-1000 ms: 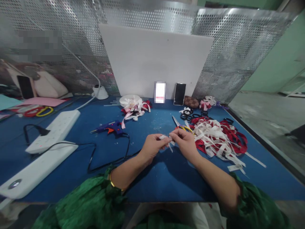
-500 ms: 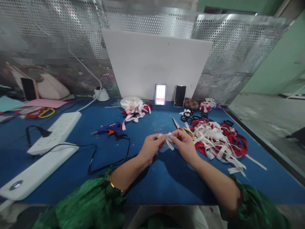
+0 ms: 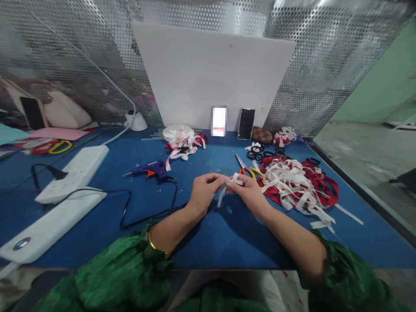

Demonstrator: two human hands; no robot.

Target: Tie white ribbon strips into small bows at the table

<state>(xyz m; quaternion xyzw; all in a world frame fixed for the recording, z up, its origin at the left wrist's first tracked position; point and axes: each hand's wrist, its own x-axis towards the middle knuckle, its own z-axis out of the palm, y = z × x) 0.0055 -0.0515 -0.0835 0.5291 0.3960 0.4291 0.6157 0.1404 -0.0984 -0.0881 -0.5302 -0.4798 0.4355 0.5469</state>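
Note:
Between my two hands is a white ribbon (image 3: 221, 197), partly folded, with one tail hanging below the fingers and a short loop standing above them. My left hand (image 3: 204, 189) pinches it between thumb and fingertips. On the other side my right hand (image 3: 248, 193) is closed on the same ribbon, thumb against the fingers. The fingertips meet, so the middle of the ribbon is hidden. Just beyond the right hand lie scissors (image 3: 248, 170) with orange and yellow handles, blades pointing away. A heap of white and red ribbons (image 3: 292, 184) spreads to the right.
A blue glue gun (image 3: 151, 169) lies left, its black cord running toward my left forearm. White power strips (image 3: 78, 173) lie farther left. Finished-looking ribbon bows (image 3: 183, 145), black hair ties (image 3: 255, 151) and two upright phones (image 3: 246, 124) stand or lie toward the white board (image 3: 211, 78).
The ribbon has turned in my fingers: its tail now hangs down to the left instead of the right. Both hands stay together. The view has tilted slightly downward.

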